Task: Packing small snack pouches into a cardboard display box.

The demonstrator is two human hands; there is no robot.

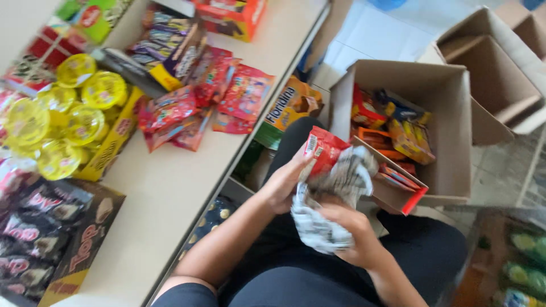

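While left hand (pixel 282 183) gripped red snack packet (pixel 322 150), right hand (pixel 352 233) clutched grey-white cloth (pixel 333 199) against it, wrists bent inward over lap

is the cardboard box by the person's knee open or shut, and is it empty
Open and not empty: the cardboard box has its top flaps spread, and red, orange and yellow snack packets show inside.

Illumination is bright, even and diffuse, with only soft shadows beneath the left hand (pixel 282 185) and right hand (pixel 350 230). Motion blur smears the whole frame, heaviest left of the hands. Mild glare marks the floor tiles (pixel 369 34) above them.
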